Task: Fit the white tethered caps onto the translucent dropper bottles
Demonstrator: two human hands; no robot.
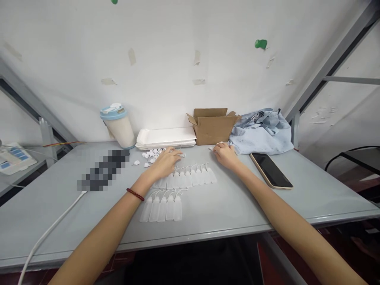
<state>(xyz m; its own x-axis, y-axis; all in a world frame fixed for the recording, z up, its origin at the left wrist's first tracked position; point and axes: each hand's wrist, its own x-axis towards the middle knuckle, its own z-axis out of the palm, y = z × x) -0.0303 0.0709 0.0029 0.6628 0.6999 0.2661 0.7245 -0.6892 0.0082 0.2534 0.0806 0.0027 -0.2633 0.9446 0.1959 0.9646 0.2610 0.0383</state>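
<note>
Left fingers [175, 152]: reach forward over the far side of the surface [228, 209], slightly bent, by a clear scrap [183, 154]; whether they pinch it or only touch it, I cannot tell.
Right fingers [220, 149]: curl together low over the surface, well apart from the left ones, a pale scrap [211, 149] at their left side; I cannot tell whether they are clamped on it.
Far row [196, 177]: translucent vials lying side by side, on the near side of the left fingers and stretching toward the right ones, thin curved stems pointing away from the person; its left end is partly behind the left hand.
Near row [162, 209]: five more such vials, closer to the person than the left fingers, stems also at the far end.
Caps [153, 152]: a loose white cluster just left of the left fingers.
Bracelet [135, 194]: dark red beads on the wrist behind the left fingers.
Stack [166, 137]: white, beyond the left fingers.
Cup [121, 128]: blue-lidded, beyond the caps and farther left.
Box [213, 130]: brown, flaps raised, just beyond the right fingers.
Cloth [261, 134]: light blue, crumpled, beyond the right fingers and to their right.
Phone [272, 171]: screen dark, right of the right fingers.
Cable [50, 229]: white, well left of the left fingers, leading to a pixelated dark patch [103, 171].
</note>
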